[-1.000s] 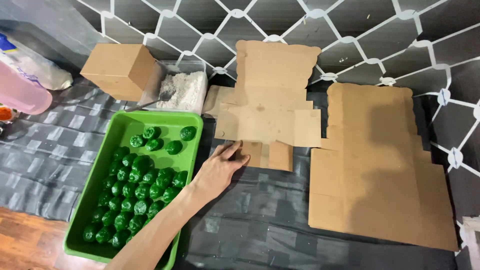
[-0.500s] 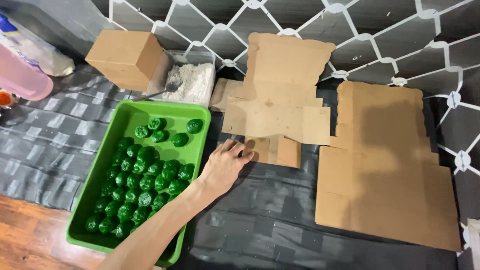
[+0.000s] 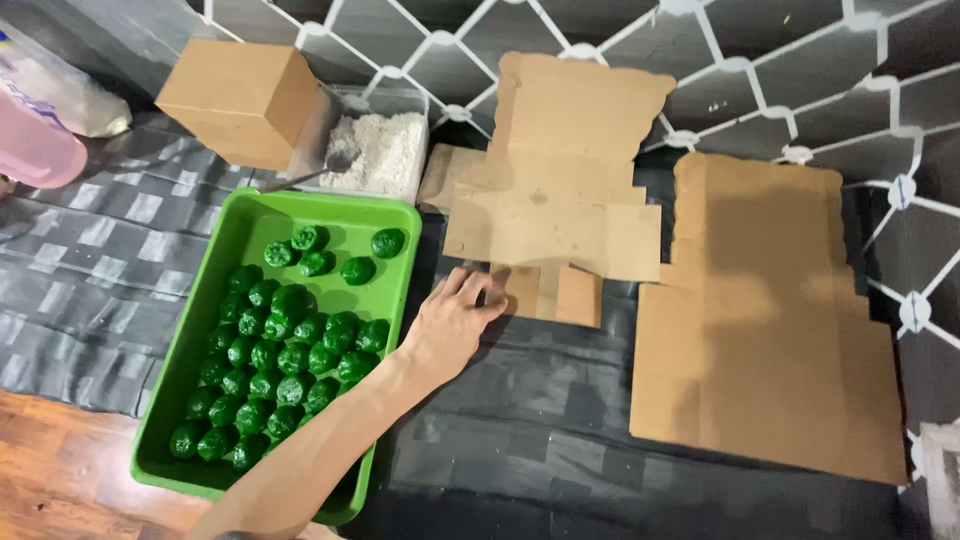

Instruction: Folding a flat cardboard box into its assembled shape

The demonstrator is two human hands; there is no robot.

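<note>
Head view, single frame.

Left hand (image 3: 455,322): enters from the lower left of the frame, palm down, fingers loosely spread, nothing held. Fingertips (image 3: 470,285) touching the lower left edge of the unfolded cardboard box (image 3: 555,215) at centre frame, just beside its small bottom flap (image 3: 578,295). Right hand: not in the picture.

Unfolded cardboard box: lying flat on the dark checked mat (image 3: 540,430), top panel resting against the quilted wall (image 3: 800,60). Second flat cardboard sheet (image 3: 770,320) at right of frame, apart from the first.

Left of the hand: green tray (image 3: 330,200), lower part packed with dark green round pieces (image 3: 290,350), a few loose ones toward the top. Forearm crossing the tray's lower right corner.

Upper left: a made-up cardboard box (image 3: 235,100), touching a clear tub of white powder (image 3: 380,150) with a scoop in it. Pink bottle (image 3: 35,150) at the far left edge. Wooden floor (image 3: 60,480) at lower left.

Judged step: first contact with the unfolded cardboard box, not yet gripped or lifted; no flap raised.

Judged need for the next move: fingers curled under the near edge to get a hold, as the sheet lies flush on the mat; a second hand useful to steady the far panels; care to keep the forearm off the tray.
</note>
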